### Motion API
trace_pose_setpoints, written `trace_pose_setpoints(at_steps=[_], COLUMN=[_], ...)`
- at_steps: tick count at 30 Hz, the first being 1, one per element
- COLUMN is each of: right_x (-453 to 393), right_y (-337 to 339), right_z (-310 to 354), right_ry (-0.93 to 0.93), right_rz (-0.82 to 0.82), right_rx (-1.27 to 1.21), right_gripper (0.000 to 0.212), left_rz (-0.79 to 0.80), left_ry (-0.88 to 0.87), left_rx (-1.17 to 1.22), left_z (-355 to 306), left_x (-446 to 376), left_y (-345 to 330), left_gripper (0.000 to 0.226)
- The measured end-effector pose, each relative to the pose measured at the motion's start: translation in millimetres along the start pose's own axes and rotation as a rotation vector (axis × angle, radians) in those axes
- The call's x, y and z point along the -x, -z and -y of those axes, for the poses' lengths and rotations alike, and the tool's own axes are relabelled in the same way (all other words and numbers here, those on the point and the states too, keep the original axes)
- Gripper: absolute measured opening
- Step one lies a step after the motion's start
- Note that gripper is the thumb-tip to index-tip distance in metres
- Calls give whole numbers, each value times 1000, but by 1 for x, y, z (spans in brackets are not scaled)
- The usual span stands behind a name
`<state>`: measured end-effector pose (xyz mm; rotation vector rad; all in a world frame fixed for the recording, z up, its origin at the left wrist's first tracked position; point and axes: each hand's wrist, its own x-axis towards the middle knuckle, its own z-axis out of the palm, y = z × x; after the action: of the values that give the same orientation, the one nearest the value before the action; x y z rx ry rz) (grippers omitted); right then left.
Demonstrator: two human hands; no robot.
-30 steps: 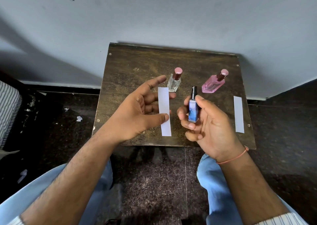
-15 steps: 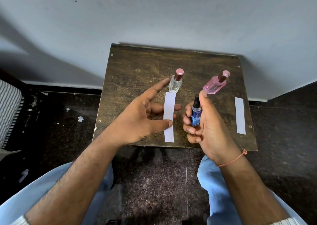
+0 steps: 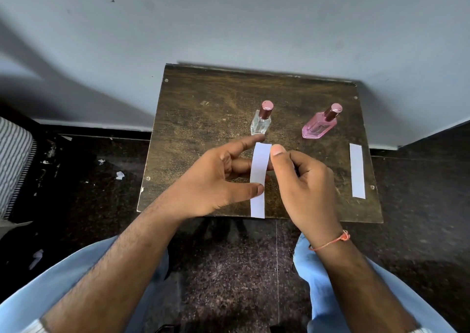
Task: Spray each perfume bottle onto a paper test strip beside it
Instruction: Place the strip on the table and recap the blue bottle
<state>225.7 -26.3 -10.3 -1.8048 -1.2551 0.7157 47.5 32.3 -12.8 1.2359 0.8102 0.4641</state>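
A plain white paper strip (image 3: pixel 259 170), long and narrow, is pinched by the left hand (image 3: pixel 216 182) between thumb and fingers above the near edge of the dark wooden worktop (image 3: pixel 203 109); its long axis runs from near to far, its far end toward the clear bottle (image 3: pixel 260 123). The right hand (image 3: pixel 302 180) is curled just beside the strip, forefinger raised at its far end; what it grips is hidden. A pink bottle (image 3: pixel 319 126) stands further right, a second strip (image 3: pixel 357 171) lying flat near it, lengthwise near to far.
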Motion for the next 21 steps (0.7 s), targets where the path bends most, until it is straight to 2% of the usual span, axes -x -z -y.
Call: trace_pose_setpoints(at_steps=[7,14,21], right_x=[0,0,0], right_y=[1,0,3], right_z=[-6,-5,-4], right_ry=[55,61,37], right_rz=[10,21,72], right_rx=[25,-6,-57], right_gripper=[59,67,60], left_rz=[26,23,29], left_ry=[19,15,20], left_rx=[44,46,40], left_z=[-2,-3,-1], left_x=[0,1,0], left_y=[-1,-1,0], left_gripper=[77,76,75])
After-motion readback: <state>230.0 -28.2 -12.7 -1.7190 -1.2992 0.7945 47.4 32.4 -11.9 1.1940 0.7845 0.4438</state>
